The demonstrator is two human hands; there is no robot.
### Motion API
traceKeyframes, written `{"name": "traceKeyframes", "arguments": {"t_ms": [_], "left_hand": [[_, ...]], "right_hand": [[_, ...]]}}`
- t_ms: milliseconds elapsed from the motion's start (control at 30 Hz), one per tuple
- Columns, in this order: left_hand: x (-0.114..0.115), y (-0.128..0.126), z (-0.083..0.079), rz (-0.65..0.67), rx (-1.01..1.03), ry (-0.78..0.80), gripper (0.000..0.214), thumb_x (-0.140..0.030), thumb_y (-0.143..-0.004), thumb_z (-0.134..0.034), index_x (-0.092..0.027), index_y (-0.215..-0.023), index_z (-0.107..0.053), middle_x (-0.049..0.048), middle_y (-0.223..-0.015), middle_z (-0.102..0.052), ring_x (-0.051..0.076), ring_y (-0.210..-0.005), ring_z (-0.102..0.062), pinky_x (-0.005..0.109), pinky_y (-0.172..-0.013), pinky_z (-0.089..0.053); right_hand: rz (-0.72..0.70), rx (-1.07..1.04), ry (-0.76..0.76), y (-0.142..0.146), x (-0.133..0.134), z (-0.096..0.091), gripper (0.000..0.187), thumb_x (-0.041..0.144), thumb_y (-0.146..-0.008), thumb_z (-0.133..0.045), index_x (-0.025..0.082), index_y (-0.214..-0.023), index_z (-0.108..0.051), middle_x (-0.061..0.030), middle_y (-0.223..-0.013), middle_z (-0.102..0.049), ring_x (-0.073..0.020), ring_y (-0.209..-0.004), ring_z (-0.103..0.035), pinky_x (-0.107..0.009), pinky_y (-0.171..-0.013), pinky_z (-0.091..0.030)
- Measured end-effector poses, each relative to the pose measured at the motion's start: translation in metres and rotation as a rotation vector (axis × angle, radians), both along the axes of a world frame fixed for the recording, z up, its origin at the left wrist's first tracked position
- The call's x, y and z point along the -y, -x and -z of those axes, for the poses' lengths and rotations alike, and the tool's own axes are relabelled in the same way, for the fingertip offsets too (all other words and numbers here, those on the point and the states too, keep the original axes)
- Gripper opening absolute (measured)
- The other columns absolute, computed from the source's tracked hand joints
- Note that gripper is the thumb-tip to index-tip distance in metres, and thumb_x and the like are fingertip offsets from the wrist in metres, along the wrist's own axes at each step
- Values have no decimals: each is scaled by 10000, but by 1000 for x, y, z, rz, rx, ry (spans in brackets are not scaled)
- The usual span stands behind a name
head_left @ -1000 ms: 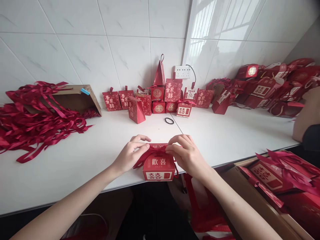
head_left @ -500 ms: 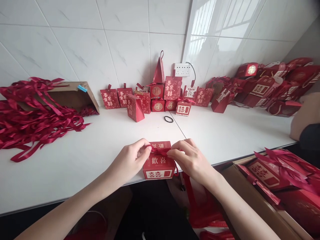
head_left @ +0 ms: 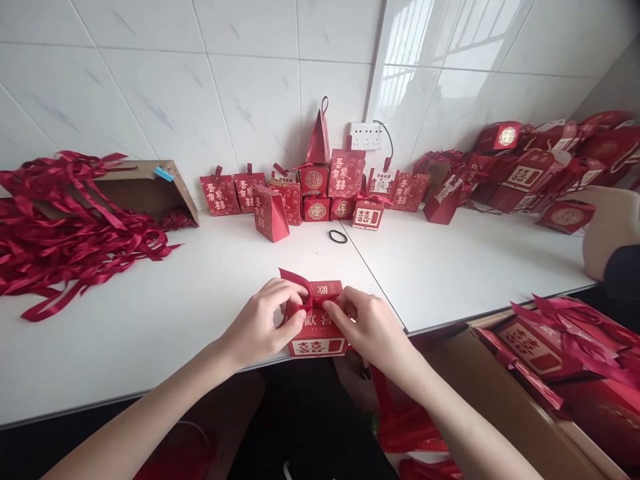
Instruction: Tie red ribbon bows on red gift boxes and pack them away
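A red gift box (head_left: 320, 330) with gold characters and a white label sits at the table's front edge. Across its top runs a dark red ribbon (head_left: 314, 301), gathered in the middle. My left hand (head_left: 273, 317) pinches the ribbon from the left side, with one tail sticking up above the fingers. From the right, my right hand (head_left: 367, 317) has thumb and fingers closed on the other part of the ribbon. The fingers hide some of the box top and the ribbon's crossing.
Loose red ribbons (head_left: 75, 240) spill from an open cardboard box (head_left: 185, 193) at left. Several red boxes (head_left: 347, 173) line the wall, near a black hair tie (head_left: 338, 237). A carton (head_left: 450, 360) of ribboned boxes stands at lower right. Part of another person's arm (head_left: 607, 227) shows at right.
Both hands have shifted on the ribbon, and a tail now stands up by the left hand. The right hand has moved inward. At far right, the small red box by the other person has turned.
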State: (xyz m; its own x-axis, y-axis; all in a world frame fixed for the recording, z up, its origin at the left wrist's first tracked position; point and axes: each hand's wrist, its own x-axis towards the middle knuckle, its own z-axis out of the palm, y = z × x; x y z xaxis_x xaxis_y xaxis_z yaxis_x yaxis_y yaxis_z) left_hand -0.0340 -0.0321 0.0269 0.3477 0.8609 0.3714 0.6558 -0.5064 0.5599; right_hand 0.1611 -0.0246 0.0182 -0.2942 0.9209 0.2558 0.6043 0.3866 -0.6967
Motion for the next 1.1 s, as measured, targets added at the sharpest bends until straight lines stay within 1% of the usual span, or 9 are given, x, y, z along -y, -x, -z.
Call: {"name": "traceKeyframes", "arguments": {"t_ms": [100, 200, 400, 467, 600, 800, 867, 1000, 1100], "left_hand": [[0, 0, 1, -35, 11, 29, 180, -297, -833, -490, -191, -689, -507, 46, -923, -612, 172, -852, -578, 303, -756, -491], [1, 2, 0, -49, 30, 100, 218, -299, -846, -455, -189, -669, -517, 49, -963, -584, 162, -829, -580, 276, -706, -493], [2, 9, -2, -34, -18, 191, 297, -290, -875, -376, -189, -619, -488, 43, -1098, -556, 199, -1019, -559, 297, -853, -471], [1, 12, 0, 1, -20, 222, 338, -306, -888, -349, -186, -604, -487, 47, -1134, -538, 208, -1037, -548, 299, -846, -475], [-2, 16, 5, 58, 26, 315, 416, -365, -917, -288, -170, -596, -466, 66, -1233, -471, 164, -826, -570, 300, -733, -493], [-9, 19, 11, 110, 77, 286, 373, -357, -872, -348, -175, -551, -401, 100, -1135, -510, 211, -926, -539, 324, -782, -479], [-12, 21, 14, 128, 110, 274, 354, -331, -851, -368, -179, -533, -398, 105, -1094, -526, 219, -934, -538, 333, -783, -482], [-17, 23, 20, 152, 142, 209, 329, -287, -828, -389, -180, -519, -430, 113, -1075, -535, 231, -996, -533, 375, -879, -456], [-18, 22, 24, 151, 156, 176, 345, -289, -830, -384, -185, -503, -419, 117, -995, -559, 239, -1017, -526, 374, -874, -456]], "right_hand": [[-29, -96, 112, -1, -5, 1, 336, 381, -862, -496, 208, -600, -376, 57, -512, -416, -89, -469, -328, -223, -467, -266], [-83, -173, 211, -6, -10, 2, 338, 401, -850, -502, 201, -601, -388, 52, -550, -419, -90, -515, -349, -223, -492, -282], [-198, -350, 365, -15, -17, 5, 351, 464, -835, -509, 188, -633, -428, 46, -607, -422, -91, -569, -362, -231, -538, -295], [-203, -399, 391, -16, -18, 7, 356, 468, -822, -524, 186, -627, -426, 42, -616, -421, -94, -579, -365, -236, -549, -294], [-212, -491, 449, -16, -20, 12, 377, 499, -795, -558, 186, -625, -435, 42, -615, -408, -99, -582, -363, -244, -562, -288], [-254, -652, 538, -20, -22, 21, 372, 478, -760, -630, 182, -620, -453, 29, -655, -469, -113, -629, -428, -244, -610, -331], [-277, -705, 552, -21, -25, 26, 353, 453, -768, -634, 182, -623, -461, 26, -660, -481, -116, -637, -447, -249, -630, -350], [-320, -764, 563, -23, -31, 40, 340, 448, -772, -632, 189, -628, -466, 20, -660, -497, -121, -624, -450, -257, -630, -369], [-355, -841, 592, -21, -33, 49, 336, 430, -768, -641, 191, -617, -460, 22, -650, -480, -116, -605, -437, -255, -613, -367]]}}
